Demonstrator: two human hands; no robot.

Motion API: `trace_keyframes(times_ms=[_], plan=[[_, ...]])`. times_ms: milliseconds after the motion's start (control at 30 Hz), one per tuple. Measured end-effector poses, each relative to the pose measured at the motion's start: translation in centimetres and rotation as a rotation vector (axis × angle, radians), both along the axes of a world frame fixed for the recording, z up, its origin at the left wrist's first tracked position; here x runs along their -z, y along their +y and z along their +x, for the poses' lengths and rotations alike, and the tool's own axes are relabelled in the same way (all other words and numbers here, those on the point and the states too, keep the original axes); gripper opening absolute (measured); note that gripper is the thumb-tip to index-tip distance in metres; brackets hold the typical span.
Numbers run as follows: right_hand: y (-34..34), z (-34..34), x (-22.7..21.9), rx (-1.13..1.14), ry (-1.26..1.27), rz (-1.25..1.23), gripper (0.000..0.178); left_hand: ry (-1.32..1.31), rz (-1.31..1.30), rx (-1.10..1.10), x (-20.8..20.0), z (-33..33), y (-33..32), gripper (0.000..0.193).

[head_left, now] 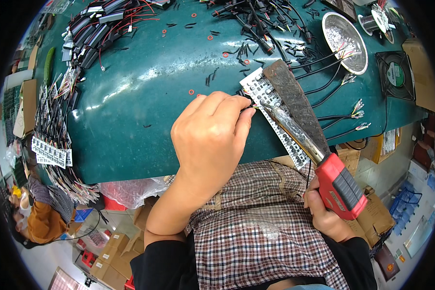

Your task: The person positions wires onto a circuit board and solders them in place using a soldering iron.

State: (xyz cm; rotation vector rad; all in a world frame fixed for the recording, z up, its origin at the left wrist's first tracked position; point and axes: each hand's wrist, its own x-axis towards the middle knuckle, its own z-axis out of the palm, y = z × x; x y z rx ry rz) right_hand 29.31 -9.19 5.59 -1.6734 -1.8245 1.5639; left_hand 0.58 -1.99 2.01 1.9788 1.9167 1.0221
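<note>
My right hand [327,215] grips the red and black handle of a soldering iron [340,186]. Its metal barrel slants up and left, with the tip over a white circuit board panel [254,86] full of small dark parts. A dark, worn metal bar [294,96] lies across the panel, weighing on its right side. At the panel's left edge my left hand [208,130] pinches a thin wire between thumb and forefinger. A short black piece shows just above those fingertips. Whether the tip touches the wire I cannot tell.
Black cables [319,87] with stripped ends lie right of the bar, beside a metal bowl [366,53], a solder spool [372,24] and a small fan [395,75]. Wired boards [50,150] hang over the left table edge. Black sleeves and red rings dot the green table [125,130].
</note>
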Motion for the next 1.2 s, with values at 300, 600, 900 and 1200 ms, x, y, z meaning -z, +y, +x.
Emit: trace_keyframes(times_ms=[300, 600, 900, 1200], plan=[[0.0, -0.1, -0.2, 0.034, 0.053, 0.003, 0.033, -0.154, -0.113, -0.007, 0.1, -0.2, 0.0, 0.015], [-0.7, 0.2, 0.0, 0.067, 0.041, -0.008, 0.031, -0.244, -0.116, -0.085, 0.7, 1.0, -0.6, 0.016], [0.1, -0.1, -0.3, -0.051, -0.064, 0.058, 0.036, -0.19, -0.082, -0.133, 0.5, 1.7, -0.7, 0.017], [-0.3, -0.3, 0.3, -0.005, -0.026, 0.092, 0.037, -0.103, -0.054, -0.13, 0.5, 1.7, -0.7, 0.016]])
